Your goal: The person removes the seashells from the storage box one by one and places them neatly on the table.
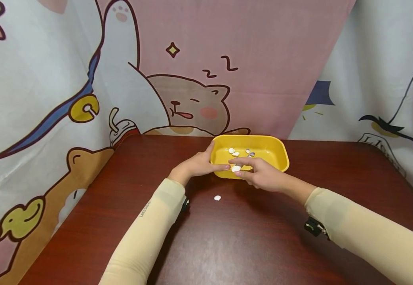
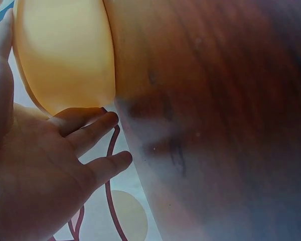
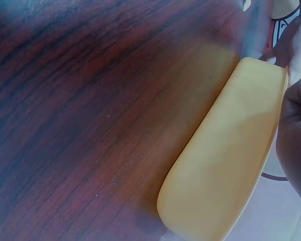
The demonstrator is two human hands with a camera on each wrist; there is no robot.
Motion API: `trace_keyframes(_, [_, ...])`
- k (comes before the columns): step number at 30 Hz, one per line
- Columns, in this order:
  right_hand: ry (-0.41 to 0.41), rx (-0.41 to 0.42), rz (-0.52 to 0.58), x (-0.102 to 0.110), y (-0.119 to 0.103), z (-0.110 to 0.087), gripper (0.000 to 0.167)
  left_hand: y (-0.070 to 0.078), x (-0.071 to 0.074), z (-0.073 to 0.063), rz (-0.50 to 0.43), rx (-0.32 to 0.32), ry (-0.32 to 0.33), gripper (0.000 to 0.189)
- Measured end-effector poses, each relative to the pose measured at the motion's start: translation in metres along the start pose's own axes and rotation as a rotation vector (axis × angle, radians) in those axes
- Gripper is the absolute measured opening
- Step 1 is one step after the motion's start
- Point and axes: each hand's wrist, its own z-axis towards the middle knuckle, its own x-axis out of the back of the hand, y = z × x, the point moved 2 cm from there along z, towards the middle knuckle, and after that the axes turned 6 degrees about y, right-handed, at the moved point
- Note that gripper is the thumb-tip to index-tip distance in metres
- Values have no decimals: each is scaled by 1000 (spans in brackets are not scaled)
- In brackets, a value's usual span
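My left hand [image 1: 200,162] rests against the left end of a yellow plastic basin [image 1: 281,158], thumb along the front rim. In the left wrist view its other fingers [image 2: 93,133] are spread, the upper ones at the basin's end wall. My right hand [image 1: 263,174] pinches a small white shell [image 1: 236,168] between thumb and fingertips, over the basin's front rim. Inside the basin lie several small shells [image 1: 231,151], white and purplish. Another white shell [image 1: 217,198] lies on the table in front of the basin. The right wrist view shows the basin's outer wall [image 3: 220,150].
The dark red-brown wooden table [image 1: 206,245] has its back edge just behind the basin. A cartoon-printed cloth [image 1: 263,59] hangs behind and at the sides. Dark wrist cameras [image 1: 314,227] sit under the cream sleeves [image 1: 149,229].
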Motion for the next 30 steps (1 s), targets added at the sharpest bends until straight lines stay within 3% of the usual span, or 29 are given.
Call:
trace_keyframes(10, [7,3,29,-6,-2,-2,33,0,-1,0,3,1,2,125])
trace_keyframes(15, [64,14,-71,-15,-1,-6,25,1,-1,0,7,0,5,125])
trace_keyframes(18, [78,-16,-112,-24,1,-7,22,1,-1,1,-19,-16,11,122])
trace_keyframes(24, [81,-118,-76,-38,8,-11,24,2,-2,1,-48,-39,16,119])
trace_keyframes(30, [91,-127,-112,-47,15,-14,22,2,-2,0,-27,-13,20,122])
